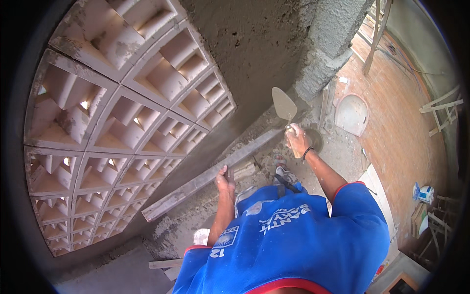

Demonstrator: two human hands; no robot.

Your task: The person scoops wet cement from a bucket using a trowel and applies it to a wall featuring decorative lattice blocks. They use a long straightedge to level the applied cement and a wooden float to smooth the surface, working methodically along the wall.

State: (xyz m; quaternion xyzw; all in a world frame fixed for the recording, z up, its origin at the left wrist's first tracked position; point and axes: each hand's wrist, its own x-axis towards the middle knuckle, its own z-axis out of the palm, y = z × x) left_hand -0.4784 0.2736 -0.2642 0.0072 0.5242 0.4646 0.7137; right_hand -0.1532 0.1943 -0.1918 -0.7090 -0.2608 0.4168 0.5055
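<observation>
1 fisheye view, head-worn, close, facing down

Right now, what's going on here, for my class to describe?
A person's right hand holds a pointed metal trowel, its tip aimed forward. The left hand touches a long, straight, greyish bar; its grip is partly hidden. To the left stands a pale lattice wall of square hollow blocks.

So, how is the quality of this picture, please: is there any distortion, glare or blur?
Head view: strong fisheye bending, curving the pale pink openwork block wall, with black corners; head view: small bright spots glare through that wall's gaps; head view: the leaf-shaped grey metal trowel in the right hand looks fairly sharp, without obvious motion blur.
</observation>
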